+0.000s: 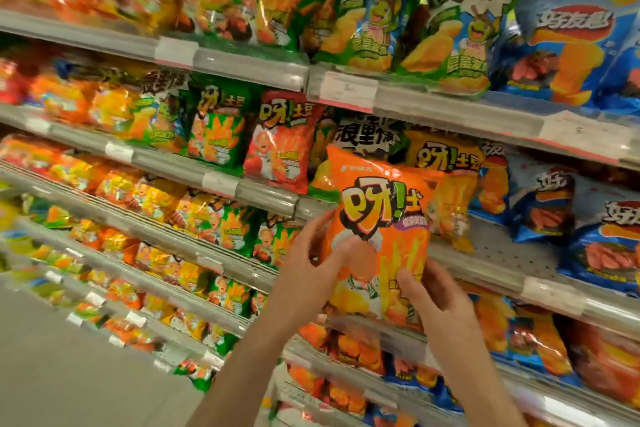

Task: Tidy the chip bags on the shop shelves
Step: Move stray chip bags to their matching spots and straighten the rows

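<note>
I hold an orange chip bag (381,204) upright in front of the middle shelf (485,263), its printed front facing me. My left hand (311,263) grips its left edge, thumb across the front. My right hand (436,291) grips its lower right corner. Right behind it stands a yellow chip bag (446,163) and a black-topped green bag (367,139). A bare strip of perforated shelf shows just right of the held bag.
Shelves packed with chip bags run from upper left to lower right: green bags (221,125), a red bag (280,139), blue bags (568,48) at right. Price-tag rails (221,184) front each shelf. Grey floor (69,374) lies at lower left.
</note>
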Motion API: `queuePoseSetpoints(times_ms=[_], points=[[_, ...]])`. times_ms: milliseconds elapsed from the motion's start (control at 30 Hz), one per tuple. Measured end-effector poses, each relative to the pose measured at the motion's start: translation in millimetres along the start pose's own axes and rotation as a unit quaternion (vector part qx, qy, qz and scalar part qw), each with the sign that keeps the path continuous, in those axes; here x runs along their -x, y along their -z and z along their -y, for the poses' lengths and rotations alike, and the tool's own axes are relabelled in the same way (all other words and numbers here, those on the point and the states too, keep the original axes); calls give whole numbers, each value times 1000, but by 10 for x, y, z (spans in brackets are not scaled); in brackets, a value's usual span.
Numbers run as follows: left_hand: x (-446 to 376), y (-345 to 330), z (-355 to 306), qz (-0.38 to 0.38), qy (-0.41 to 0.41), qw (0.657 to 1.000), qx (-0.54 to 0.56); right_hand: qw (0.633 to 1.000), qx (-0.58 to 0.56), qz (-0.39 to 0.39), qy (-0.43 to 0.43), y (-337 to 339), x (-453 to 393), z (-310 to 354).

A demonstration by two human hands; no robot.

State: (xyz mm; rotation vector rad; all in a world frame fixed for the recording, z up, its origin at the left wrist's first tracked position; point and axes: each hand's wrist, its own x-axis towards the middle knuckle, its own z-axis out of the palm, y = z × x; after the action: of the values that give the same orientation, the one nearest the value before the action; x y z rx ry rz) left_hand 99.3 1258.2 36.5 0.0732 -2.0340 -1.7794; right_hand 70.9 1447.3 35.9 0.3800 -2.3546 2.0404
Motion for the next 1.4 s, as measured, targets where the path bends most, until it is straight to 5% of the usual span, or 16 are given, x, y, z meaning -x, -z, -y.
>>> queuePoseSetpoints(times_ms=[367,867,1133,1400], points=[[-41,1871,227,-105,35,994,13,992,18,119,24,-1801,-201,259],[-1196,3617,595,-128,23,991,-23,976,-21,216,13,-3743,-1330,343],[-1651,4546,735,-179,18,983,-20,974,27,225,31,-4829,-1756,522],[-2140,5404,1015,-147,10,989,-5,980,11,194,27,-5691,-2032,569]])
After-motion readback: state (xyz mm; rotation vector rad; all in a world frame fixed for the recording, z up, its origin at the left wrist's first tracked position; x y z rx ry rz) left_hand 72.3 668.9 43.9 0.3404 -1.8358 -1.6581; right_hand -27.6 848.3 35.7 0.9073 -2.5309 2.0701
